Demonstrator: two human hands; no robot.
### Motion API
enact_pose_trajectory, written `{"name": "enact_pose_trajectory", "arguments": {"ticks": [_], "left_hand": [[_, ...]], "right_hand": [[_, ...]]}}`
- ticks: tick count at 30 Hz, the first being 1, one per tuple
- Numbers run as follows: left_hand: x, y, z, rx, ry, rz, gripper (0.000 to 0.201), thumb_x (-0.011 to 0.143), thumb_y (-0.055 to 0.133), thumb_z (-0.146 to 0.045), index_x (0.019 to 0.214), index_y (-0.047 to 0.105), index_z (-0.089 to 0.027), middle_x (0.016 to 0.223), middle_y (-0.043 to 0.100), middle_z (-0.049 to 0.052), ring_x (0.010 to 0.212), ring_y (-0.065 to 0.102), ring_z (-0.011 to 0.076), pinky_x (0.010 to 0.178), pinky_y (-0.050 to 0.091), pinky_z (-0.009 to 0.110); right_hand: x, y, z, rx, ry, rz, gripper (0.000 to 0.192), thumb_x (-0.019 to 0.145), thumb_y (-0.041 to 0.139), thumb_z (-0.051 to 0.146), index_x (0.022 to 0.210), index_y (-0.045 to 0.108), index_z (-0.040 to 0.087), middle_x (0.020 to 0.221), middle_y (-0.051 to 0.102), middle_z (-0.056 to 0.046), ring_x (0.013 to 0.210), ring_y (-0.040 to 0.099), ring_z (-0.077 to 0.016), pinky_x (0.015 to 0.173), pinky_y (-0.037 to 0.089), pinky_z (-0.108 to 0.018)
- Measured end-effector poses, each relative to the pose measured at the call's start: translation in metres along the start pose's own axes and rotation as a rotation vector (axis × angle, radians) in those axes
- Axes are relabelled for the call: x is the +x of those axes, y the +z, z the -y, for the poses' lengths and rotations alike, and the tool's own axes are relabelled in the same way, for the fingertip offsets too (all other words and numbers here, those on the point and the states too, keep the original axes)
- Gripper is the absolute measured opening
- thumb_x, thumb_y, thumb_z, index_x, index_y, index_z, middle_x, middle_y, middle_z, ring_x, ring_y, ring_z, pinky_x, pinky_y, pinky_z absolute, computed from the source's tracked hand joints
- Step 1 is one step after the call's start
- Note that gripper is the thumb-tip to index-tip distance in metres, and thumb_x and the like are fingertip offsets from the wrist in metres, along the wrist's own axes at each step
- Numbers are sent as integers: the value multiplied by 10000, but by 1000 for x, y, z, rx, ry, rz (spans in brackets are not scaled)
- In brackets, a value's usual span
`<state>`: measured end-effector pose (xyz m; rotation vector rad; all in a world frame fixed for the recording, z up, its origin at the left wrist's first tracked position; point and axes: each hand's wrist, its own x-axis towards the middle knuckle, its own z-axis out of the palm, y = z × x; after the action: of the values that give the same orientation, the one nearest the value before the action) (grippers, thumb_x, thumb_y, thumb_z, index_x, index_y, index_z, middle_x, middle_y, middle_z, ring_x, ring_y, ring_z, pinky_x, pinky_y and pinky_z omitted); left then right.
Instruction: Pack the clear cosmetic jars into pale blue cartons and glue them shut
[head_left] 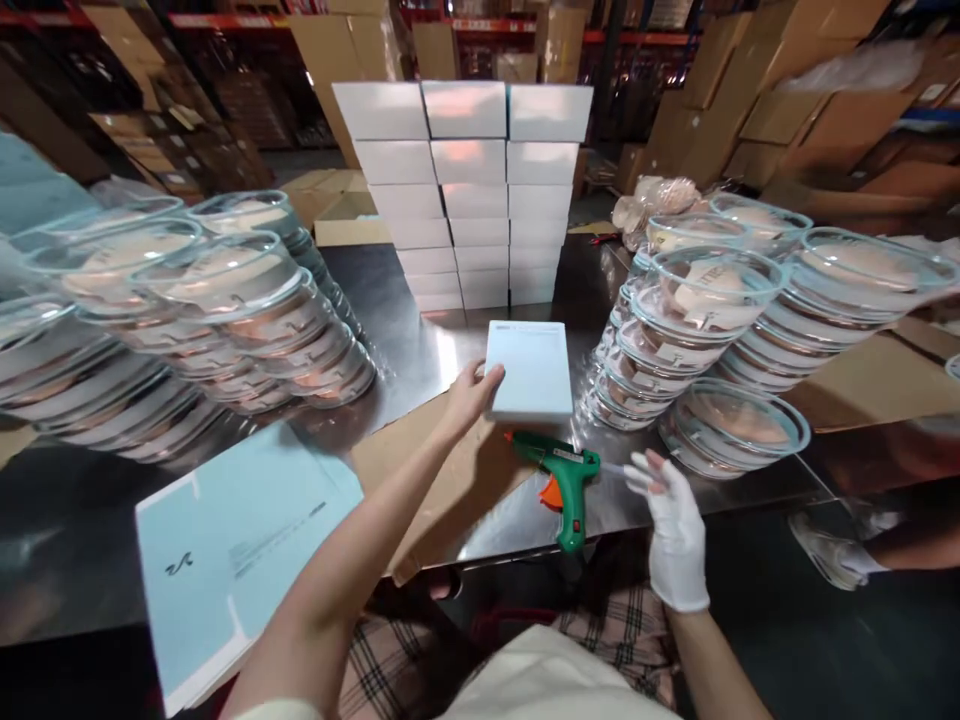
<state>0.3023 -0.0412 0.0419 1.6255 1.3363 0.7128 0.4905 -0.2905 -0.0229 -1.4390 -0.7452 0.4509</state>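
My bare left hand (475, 392) grips a small light-blue box (529, 372) by its left edge, thumb on top and fingers partly hidden. A green hot glue gun (570, 482) with an orange trigger lies on the table just below the box. A clear glue stick (613, 468) sticks out of its back end. My right hand (673, 530), in a white glove with some fingertips bare, hovers right of the gun, fingers loosely apart. Its fingertips are close to the glue stick; whether they touch it I cannot tell.
White boxes (472, 205) are piled in three columns at the back. Stacks of clear round containers stand left (225, 285) and right (712, 290). Flat light-blue cartons (247, 550) lie front left; a cardboard sheet (442, 480) lies under my left arm. Another person's foot (829, 552) shows at right.
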Motion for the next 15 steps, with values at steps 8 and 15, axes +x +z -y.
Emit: {"name": "enact_pose_trajectory", "arguments": {"ticks": [8, 15], "left_hand": [[100, 74, -46, 309, -45, -55, 453, 1003, 661, -450, 1365, 624, -180, 1441, 615, 128, 1314, 606, 309, 1127, 476, 594], [40, -6, -2, 468, 92, -28, 692, 902, 708, -623, 1514, 554, -338, 1554, 599, 39, 1439, 534, 289, 1190, 412, 377]], "right_hand": [[-32, -49, -15, -503, -178, 135, 377, 991, 608, 508, 1196, 739, 221, 1218, 787, -96, 1040, 791, -252, 987, 633, -379], [-14, -36, -18, -624, -328, 303, 358, 1021, 568, 492, 1158, 759, 223, 1158, 807, -62, 1035, 792, -234, 944, 650, -333]]}}
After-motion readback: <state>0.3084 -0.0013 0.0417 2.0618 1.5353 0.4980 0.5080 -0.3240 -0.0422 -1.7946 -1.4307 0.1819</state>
